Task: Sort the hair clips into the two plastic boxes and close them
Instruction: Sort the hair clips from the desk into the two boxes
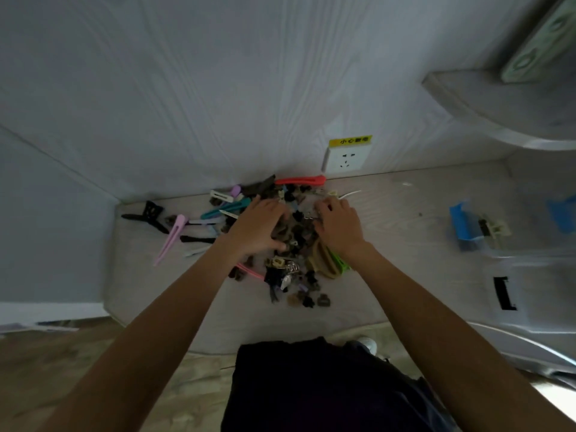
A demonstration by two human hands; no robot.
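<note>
1. The counter (389, 244) is pale; its back edge meets the wall at 12 o'clock, its near edge runs at 6 o'clock, and open room lies between pile and boxes.
2. Clear plastic boxes (530, 275) sit at 3 o'clock, blue latches showing, well apart from the clips.
3. The hair clips (293, 244) lie heaped at centre, long ones fanned toward 9 o'clock.
4. The left hand (258, 226) rests spread and flat on the heap; I cannot tell if it grips anything.
5. The right hand (338, 226) curls loosely over the pile; its hold is unclear.
6. Risk: raking tangled clips could flick small ones off the near edge.
</note>
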